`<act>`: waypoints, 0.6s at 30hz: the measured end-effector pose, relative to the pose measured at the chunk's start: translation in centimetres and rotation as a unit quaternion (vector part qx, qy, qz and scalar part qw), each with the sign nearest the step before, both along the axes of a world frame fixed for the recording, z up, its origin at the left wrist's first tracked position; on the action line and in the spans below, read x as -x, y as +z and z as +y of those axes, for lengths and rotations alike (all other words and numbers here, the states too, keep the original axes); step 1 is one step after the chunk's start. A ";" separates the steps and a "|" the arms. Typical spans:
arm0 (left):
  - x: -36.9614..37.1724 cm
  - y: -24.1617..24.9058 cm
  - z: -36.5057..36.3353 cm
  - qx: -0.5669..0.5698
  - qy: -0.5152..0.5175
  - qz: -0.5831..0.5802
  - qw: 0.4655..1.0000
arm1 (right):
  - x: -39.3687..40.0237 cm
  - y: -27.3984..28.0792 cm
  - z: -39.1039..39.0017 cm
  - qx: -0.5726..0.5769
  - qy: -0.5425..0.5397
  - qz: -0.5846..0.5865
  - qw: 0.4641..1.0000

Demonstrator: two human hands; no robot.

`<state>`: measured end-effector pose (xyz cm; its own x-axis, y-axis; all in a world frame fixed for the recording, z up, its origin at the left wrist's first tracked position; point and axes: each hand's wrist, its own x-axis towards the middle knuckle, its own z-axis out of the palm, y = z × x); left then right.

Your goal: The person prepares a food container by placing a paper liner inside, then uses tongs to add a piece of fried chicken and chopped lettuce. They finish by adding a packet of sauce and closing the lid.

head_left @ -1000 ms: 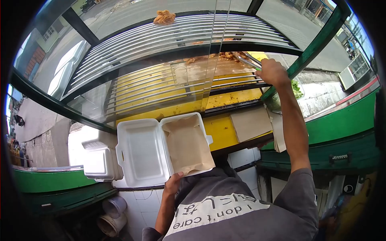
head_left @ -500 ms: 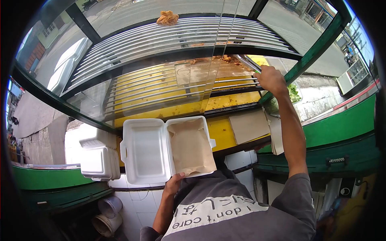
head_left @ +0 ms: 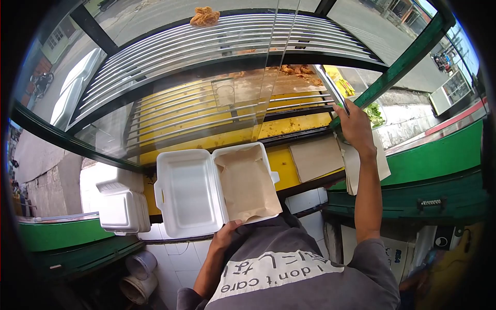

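My left hand grips the near edge of an open white foam takeaway box, its thumb on top. Brown paper lines the box's right half, and the left half is bare. At the right opening of the glass case, my right hand is closed around metal tongs, which point away from me. Beside the tongs' far end, several pieces of fried chicken lie on a brown surface inside the case. No food shows between the tongs' tips.
One fried chicken piece sits on the upper slatted rack. Stacked foam boxes stand at left. Brown paper sheets lie right of the open box. Green leaves are beyond the green post.
My right hand has drawn back toward me with the tongs, and more of them shows. My left hand still grips the box. The view has shifted slightly.
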<state>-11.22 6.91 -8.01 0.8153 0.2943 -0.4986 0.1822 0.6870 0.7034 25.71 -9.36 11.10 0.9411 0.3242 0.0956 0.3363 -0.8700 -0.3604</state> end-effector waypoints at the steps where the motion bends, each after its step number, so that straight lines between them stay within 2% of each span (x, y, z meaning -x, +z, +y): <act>1: 0.1 -0.2 0.0 0.000 0.000 0.001 1.000 | 0.4 -0.3 -0.3 -0.013 0.012 -0.023 1.000; 4: 0.1 -0.5 0.2 -0.027 -0.028 0.025 0.999 | 3.4 1.4 -1.4 -0.024 0.019 -0.016 0.999; 6: 0.0 -0.1 0.2 -0.016 -0.031 -0.009 0.999 | 4.1 2.6 -2.1 0.000 0.004 -0.003 1.000; 8: 0.1 -0.5 0.1 -0.015 -0.024 -0.008 1.000 | 5.2 5.2 -2.0 0.049 0.027 0.119 0.991; 13: -0.2 0.7 0.2 -0.034 -0.051 -0.007 0.998 | 3.1 4.2 -1.6 0.029 0.021 0.130 0.991; 15: -0.1 0.6 0.2 -0.023 -0.056 0.040 0.997 | 1.9 4.4 -0.2 0.040 0.013 0.163 0.986; 16: 0.0 0.6 0.2 -0.026 -0.058 0.040 0.997 | 1.5 4.3 0.4 0.052 0.007 0.198 0.979; 18: 0.1 0.4 0.3 -0.008 -0.059 0.008 0.998 | 0.6 4.3 1.9 0.066 0.015 0.189 0.980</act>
<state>-11.32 7.22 -7.57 0.8372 0.2035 -0.5076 0.2727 0.6492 0.7100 25.11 -7.49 15.39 0.8912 0.3378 -0.3028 0.2265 -0.9096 -0.3483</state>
